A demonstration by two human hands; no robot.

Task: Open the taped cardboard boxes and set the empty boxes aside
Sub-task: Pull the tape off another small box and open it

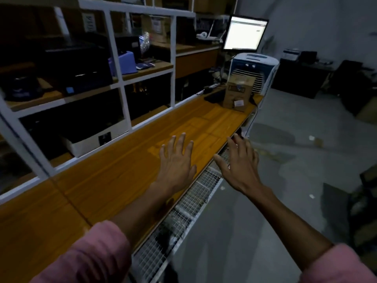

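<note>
Well apart from both hands, spread and empty, the cardboard box (pixel 238 92) stands far down the counter (pixel 114 180).

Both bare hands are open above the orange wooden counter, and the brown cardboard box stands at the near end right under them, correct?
Not quite. In the head view the brown cardboard box stands at the far end of the orange wooden counter, well beyond the open left hand and right hand.

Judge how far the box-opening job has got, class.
Done: nothing visible; no opened or empty box shows. In hand: nothing; left hand and right hand hover open over the counter. Left: the cardboard box at the far end stands closed.
</note>
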